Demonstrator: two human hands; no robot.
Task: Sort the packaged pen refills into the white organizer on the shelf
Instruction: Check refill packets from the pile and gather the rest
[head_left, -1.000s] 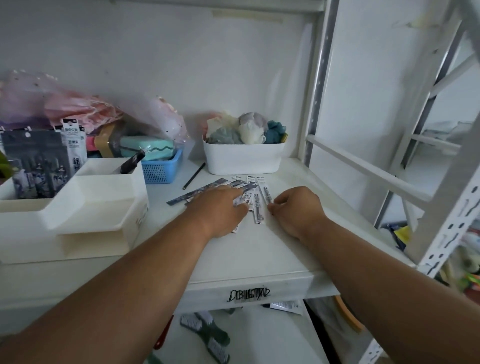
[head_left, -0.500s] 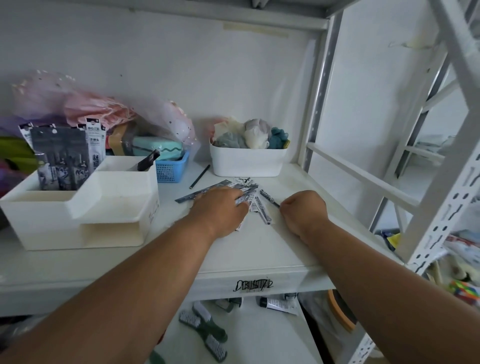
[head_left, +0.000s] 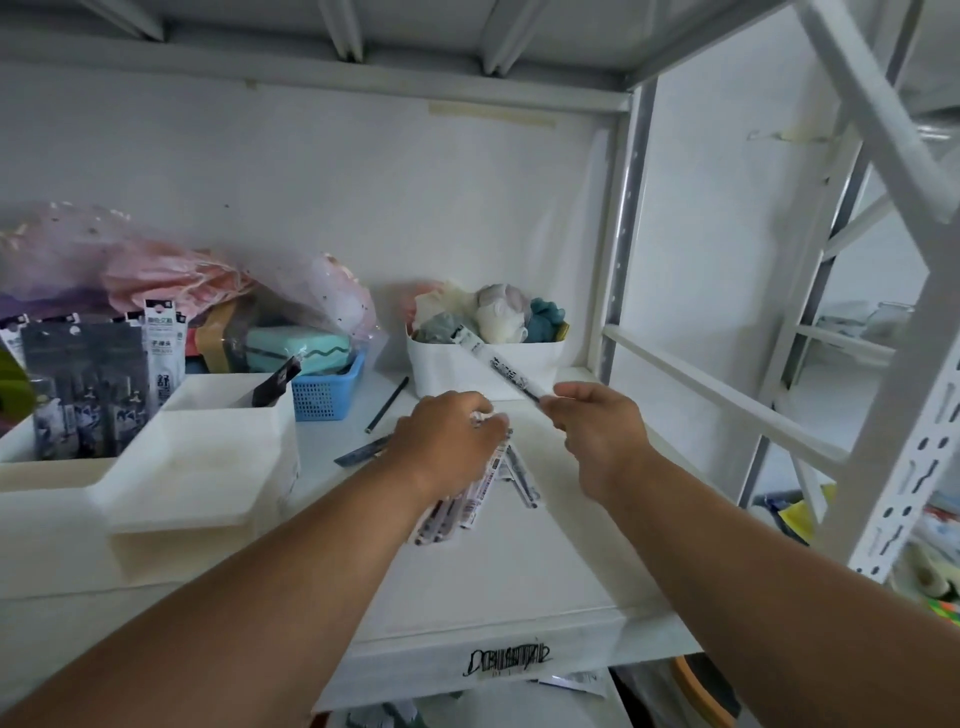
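Left hand (head_left: 449, 441) clutches a refill bundle (head_left: 457, 506) on the shelf (head_left: 519, 571), right hand (head_left: 597, 426) pinches one packaged refill (head_left: 493, 364) by its tip; merge them square before moving to the white organizer (head_left: 171, 467) at left.

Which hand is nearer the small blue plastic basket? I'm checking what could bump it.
Left. The left hand grips a bundle of packaged refills right of the small blue plastic basket. The right hand, pinching one packaged refill, is farther right.
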